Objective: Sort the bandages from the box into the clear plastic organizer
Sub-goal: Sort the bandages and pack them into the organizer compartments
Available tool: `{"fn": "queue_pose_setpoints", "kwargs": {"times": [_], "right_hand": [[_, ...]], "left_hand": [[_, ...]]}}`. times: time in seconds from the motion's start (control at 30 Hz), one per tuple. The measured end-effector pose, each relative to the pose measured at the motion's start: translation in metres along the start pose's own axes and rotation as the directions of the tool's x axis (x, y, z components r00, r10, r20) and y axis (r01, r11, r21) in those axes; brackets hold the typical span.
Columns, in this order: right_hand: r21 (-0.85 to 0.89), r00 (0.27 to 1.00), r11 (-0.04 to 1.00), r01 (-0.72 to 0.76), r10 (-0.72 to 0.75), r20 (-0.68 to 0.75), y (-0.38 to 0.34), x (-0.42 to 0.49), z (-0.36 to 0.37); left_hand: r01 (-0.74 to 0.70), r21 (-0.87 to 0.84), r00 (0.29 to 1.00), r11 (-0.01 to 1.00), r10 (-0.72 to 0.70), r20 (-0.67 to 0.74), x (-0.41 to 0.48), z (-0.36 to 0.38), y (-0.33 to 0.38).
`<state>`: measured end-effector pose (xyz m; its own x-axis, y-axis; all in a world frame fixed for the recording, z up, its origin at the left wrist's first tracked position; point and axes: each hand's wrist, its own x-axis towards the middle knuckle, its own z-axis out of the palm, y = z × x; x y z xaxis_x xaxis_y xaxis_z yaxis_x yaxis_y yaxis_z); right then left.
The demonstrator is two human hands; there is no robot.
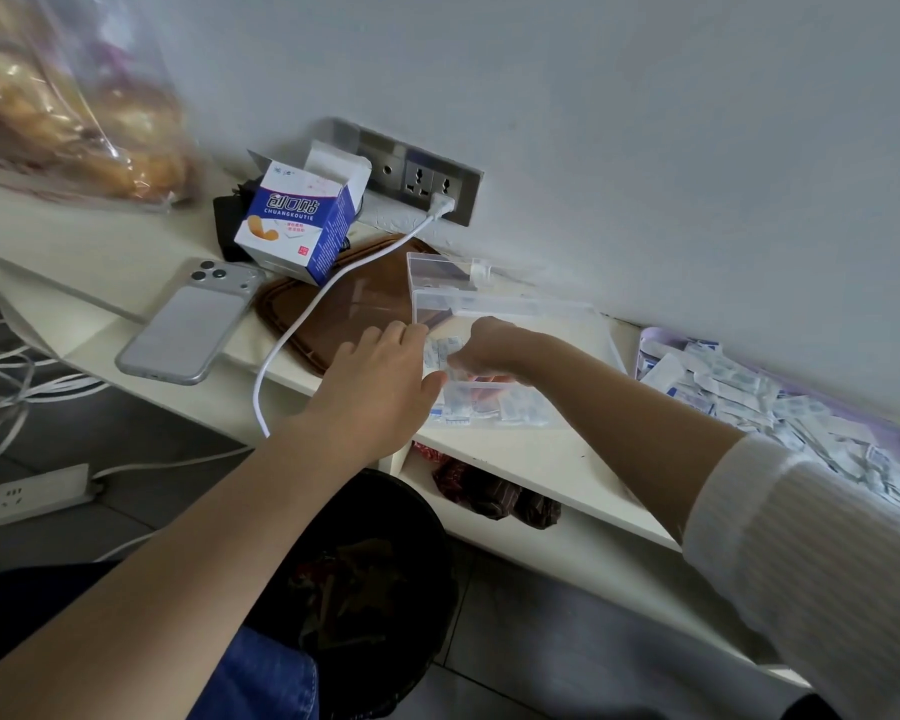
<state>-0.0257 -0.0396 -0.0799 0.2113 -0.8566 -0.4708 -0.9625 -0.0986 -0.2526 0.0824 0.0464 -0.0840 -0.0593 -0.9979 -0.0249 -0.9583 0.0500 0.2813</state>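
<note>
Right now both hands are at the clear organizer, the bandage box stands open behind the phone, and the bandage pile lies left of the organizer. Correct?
No: the head view shows the bandage pile right of the clear organizer. The left hand and right hand are at it; the bandage box stands open behind the phone.

left hand (380, 387) touches organizer (515, 307), right hand (489, 348) inside
</note>
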Motion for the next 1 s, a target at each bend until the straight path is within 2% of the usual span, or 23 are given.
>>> {"fn": "queue_pose_setpoints", "kwargs": {"times": [0.33, 0.5, 0.57, 0.67, 0.8, 0.87, 1.0], "right_hand": [[0.066, 0.999, 0.997, 0.027, -0.025, -0.030, 0.014, 0.003, 0.004], [-0.104, 0.981, 0.985, 0.139, -0.151, -0.122, 0.026, -0.016, -0.001], [-0.193, 0.939, 0.959, 0.207, -0.251, -0.236, 0.034, -0.032, -0.004], [-0.309, 0.834, 0.901, 0.305, -0.409, -0.371, 0.055, -0.053, -0.003], [-0.318, 0.722, 0.888, 0.332, -0.457, -0.520, 0.099, -0.073, 0.004], [-0.328, 0.689, 0.891, 0.313, -0.451, -0.568, 0.127, -0.082, 0.007], [-0.318, 0.776, 0.933, 0.168, -0.324, -0.540, 0.191, -0.100, 0.008]], "left_hand": [[-0.007, 0.032, 0.999, 0.999, 0.006, 0.053, 0.003, 0.000, 0.001], [0.008, 0.131, 0.999, 0.991, -0.014, 0.046, 0.005, 0.000, 0.003], [0.023, 0.241, 1.000, 0.970, -0.025, 0.006, 0.004, -0.002, 0.006], [0.043, 0.343, 0.996, 0.938, -0.012, -0.091, 0.001, -0.001, 0.013], [-0.040, 0.390, 0.953, 0.920, 0.152, -0.261, 0.000, 0.009, 0.023], [-0.092, 0.392, 0.932, 0.915, 0.219, -0.290, 0.001, 0.015, 0.031], [-0.252, 0.386, 0.864, 0.887, 0.386, -0.322, -0.001, 0.031, 0.059]]}}
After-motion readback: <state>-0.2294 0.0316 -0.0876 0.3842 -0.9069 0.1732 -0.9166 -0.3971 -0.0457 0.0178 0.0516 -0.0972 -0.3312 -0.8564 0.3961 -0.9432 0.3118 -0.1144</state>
